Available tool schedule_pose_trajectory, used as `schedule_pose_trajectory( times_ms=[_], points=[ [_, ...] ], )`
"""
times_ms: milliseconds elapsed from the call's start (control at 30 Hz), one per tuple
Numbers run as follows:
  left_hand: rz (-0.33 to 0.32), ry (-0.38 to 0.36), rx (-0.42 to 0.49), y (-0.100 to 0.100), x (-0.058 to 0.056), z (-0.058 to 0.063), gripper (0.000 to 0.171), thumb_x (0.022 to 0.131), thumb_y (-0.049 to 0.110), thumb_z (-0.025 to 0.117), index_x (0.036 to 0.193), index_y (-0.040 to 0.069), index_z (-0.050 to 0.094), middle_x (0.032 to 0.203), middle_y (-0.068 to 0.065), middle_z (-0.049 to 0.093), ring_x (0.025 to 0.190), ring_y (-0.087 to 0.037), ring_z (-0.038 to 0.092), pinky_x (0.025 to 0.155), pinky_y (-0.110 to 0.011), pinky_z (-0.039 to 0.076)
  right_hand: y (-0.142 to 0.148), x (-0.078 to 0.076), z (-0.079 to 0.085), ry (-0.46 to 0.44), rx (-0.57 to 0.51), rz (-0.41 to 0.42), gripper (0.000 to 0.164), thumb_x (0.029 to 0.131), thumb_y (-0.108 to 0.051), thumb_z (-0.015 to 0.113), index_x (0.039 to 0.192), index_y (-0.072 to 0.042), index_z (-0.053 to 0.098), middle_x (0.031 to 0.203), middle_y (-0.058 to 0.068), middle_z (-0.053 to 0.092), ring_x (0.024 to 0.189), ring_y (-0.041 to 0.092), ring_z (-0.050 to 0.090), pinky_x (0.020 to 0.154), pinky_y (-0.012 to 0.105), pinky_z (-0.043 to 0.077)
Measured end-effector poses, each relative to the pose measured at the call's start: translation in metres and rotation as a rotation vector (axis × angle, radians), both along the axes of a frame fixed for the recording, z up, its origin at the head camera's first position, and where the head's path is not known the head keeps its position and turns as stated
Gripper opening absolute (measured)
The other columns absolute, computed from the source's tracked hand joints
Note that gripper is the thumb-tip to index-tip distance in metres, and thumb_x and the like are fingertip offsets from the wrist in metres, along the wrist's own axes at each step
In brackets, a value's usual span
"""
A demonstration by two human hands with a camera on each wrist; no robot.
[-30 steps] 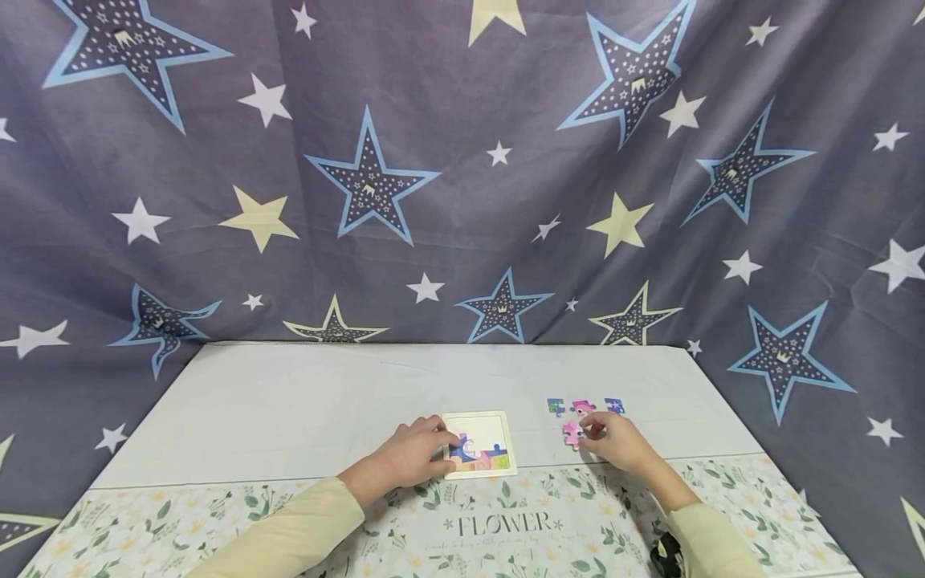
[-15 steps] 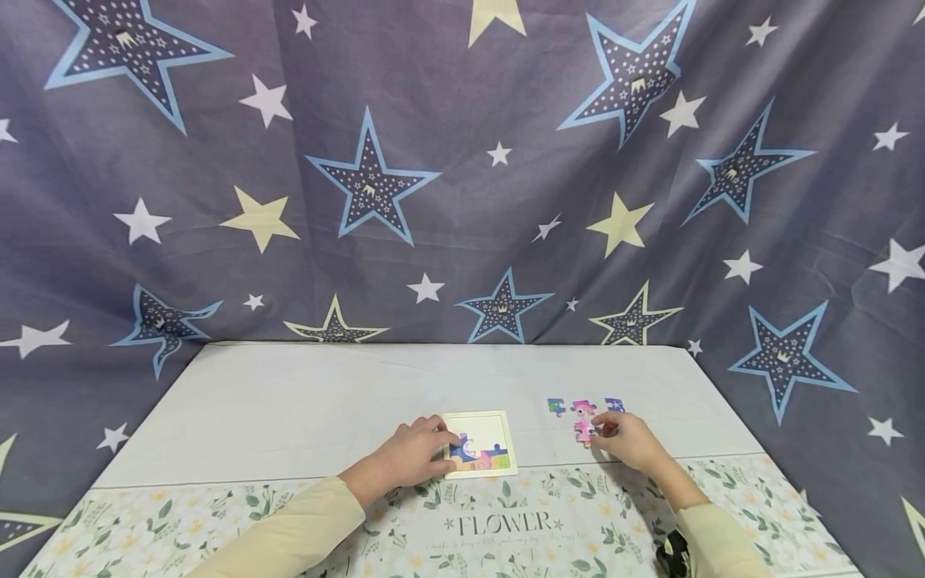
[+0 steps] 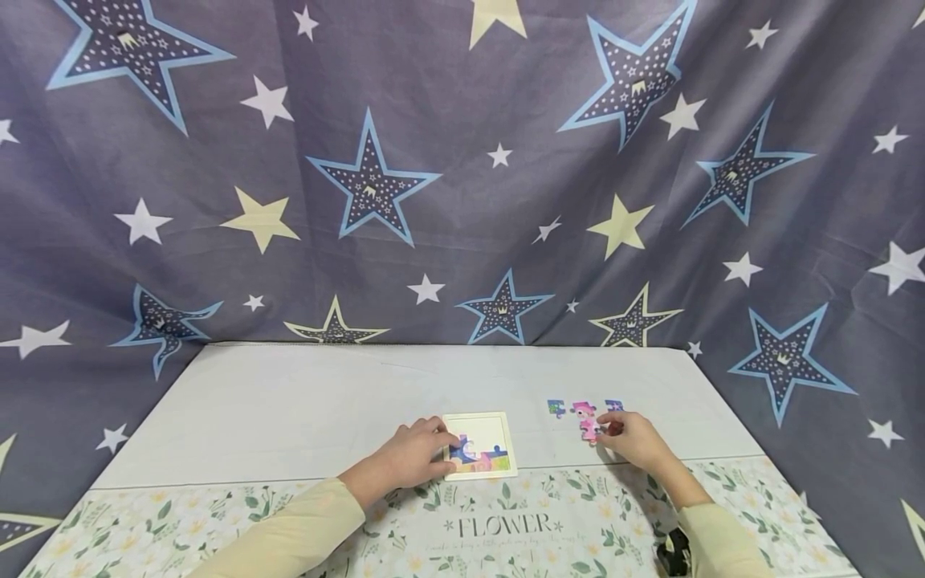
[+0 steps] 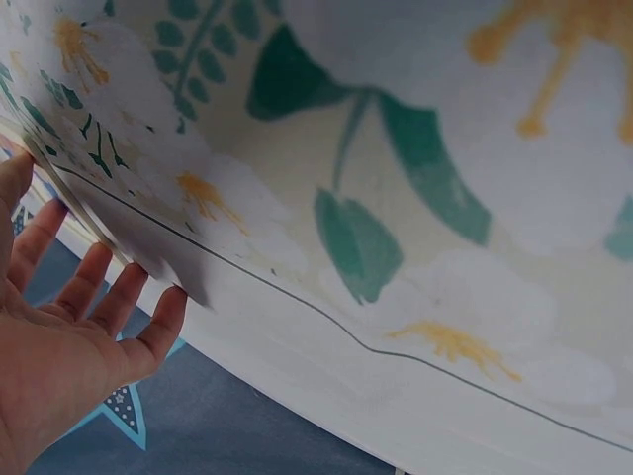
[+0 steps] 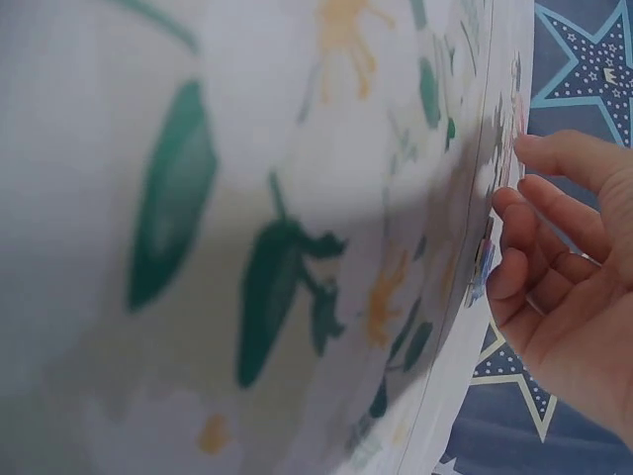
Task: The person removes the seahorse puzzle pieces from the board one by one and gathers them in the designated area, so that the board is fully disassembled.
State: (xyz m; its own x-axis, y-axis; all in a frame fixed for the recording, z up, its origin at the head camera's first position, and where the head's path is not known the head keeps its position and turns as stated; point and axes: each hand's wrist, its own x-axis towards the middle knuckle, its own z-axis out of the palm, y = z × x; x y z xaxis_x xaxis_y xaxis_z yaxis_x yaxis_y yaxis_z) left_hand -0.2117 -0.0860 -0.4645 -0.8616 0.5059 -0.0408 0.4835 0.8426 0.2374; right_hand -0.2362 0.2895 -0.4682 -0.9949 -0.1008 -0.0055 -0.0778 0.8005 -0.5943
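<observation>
At the middle of the table lies a square puzzle tray (image 3: 511, 449) with a pale rim, its lower part filled with coloured pieces. My left hand (image 3: 413, 451) rests at the tray's left side, fingertips over the rim. The left wrist view shows the spread left fingers (image 4: 121, 297) along the tray edge. To the right, my right hand (image 3: 636, 444) pinches the right side of a pink puzzle piece (image 3: 588, 433) between thumb and index finger. Directly above that piece is another pink puzzle piece (image 3: 582, 409), the two edges meeting. In the right wrist view the other fingers (image 5: 509, 277) curl inward.
A blue-green puzzle piece (image 3: 555, 409) lies left of the pink ones; a blue-purple piece (image 3: 613, 405) lies behind the right hand. A floral cloth (image 3: 347, 534) covers the table's near part. Starry fabric (image 3: 448, 225) hangs behind the white tabletop (image 3: 303, 409).
My right hand has shifted slightly right, bringing the lower pink piece from the left to beneath the upper pink one. The left hand and tray have stayed put.
</observation>
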Motion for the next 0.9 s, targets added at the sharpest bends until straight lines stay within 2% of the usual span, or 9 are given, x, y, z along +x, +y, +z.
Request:
schedule_pose_trajectory(
  times_ms=[200, 900],
  points=[
    [0.001, 0.005, 0.004, -0.0001, 0.0007, 0.0004, 0.041, 0.089, 0.045, 0.058, 0.123, 0.025, 0.06, 0.114, 0.002, 0.053, 0.102, -0.015, 0.05, 0.089, -0.045, 0.043, 0.0007, -0.0001, 0.0001, -0.014, -0.025, -0.003, 0.032, 0.083, -0.013, 0.068, 0.11, 0.004, 0.063, 0.08, 0.005, 0.059, 0.07, 0.016, 0.048, 0.059, 0.028, 0.041],
    [0.0, 0.002, -0.001, 0.0002, 0.0005, 0.001, 0.041, 0.089, 0.046, 0.057, 0.124, 0.025, 0.06, 0.115, 0.001, 0.053, 0.104, -0.017, 0.051, 0.089, -0.046, 0.044, 0.0007, -0.0016, 0.0016, -0.032, -0.011, -0.002, 0.031, 0.082, -0.008, 0.066, 0.111, 0.004, 0.063, 0.081, 0.006, 0.059, 0.071, 0.016, 0.048, 0.059, 0.028, 0.041]
  ],
)
